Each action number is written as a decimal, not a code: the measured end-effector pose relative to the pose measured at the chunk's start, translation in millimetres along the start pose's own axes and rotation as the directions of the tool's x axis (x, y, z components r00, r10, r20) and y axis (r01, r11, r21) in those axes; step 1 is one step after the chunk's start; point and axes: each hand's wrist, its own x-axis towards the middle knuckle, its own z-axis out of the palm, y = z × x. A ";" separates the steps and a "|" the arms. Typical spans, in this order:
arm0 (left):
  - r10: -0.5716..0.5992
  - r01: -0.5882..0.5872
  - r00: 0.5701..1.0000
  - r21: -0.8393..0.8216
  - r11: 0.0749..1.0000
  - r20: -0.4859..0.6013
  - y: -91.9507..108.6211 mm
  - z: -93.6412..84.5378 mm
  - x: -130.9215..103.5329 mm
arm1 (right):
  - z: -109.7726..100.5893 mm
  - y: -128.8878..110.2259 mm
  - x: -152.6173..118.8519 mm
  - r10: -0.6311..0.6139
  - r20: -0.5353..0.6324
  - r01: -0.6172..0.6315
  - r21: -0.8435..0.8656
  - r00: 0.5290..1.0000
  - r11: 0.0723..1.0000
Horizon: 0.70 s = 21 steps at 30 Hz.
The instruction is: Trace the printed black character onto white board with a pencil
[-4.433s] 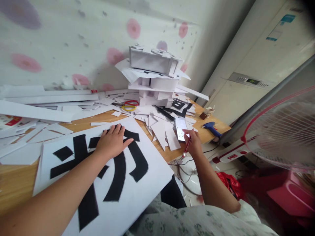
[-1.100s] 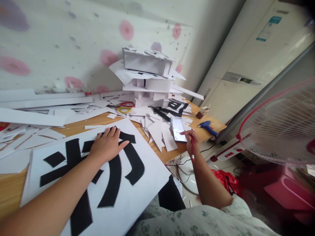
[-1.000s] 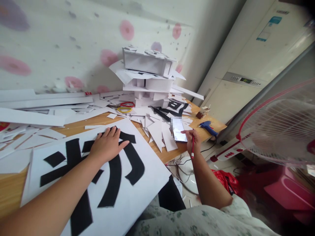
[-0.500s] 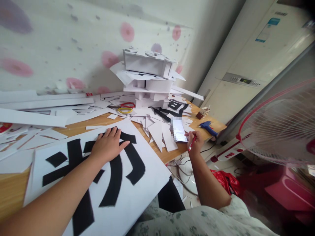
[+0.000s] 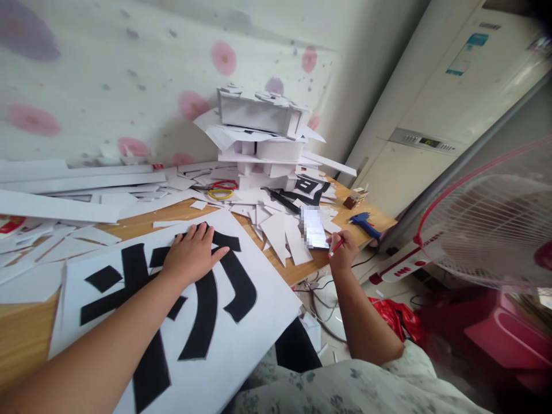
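A large white board [image 5: 259, 345] with a black character [image 5: 204, 316] on it lies at the front of the wooden table. My left hand [image 5: 192, 253] rests flat on the board's upper part, fingers apart, over some of the black strokes. Off the board's right side, my right hand [image 5: 344, 250] is closed around a red pen [image 5: 336, 248]. Its fingers are beside the lower right corner of a lit phone [image 5: 315, 227], which lies near the table edge; part of the phone's picture is pixelated.
White offcuts [image 5: 273, 233] and red and yellow scissors [image 5: 221, 194] lie behind the board. White box-like pieces [image 5: 259, 112] are stacked at the back. A blue glue gun [image 5: 365, 224] lies right, with a fan [image 5: 487, 224] beyond the table.
The pen in my right hand has tilted to point more to the lower left. The board appears shifted slightly right in view, with my left hand still on it.
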 end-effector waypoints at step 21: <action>0.006 -0.006 1.000 -0.041 0.999 -0.018 -2.0 2.9 -0.7 | 0.2 -5.9 -0.7 -0.059 0.011 0.057 0.103 0.998 0.993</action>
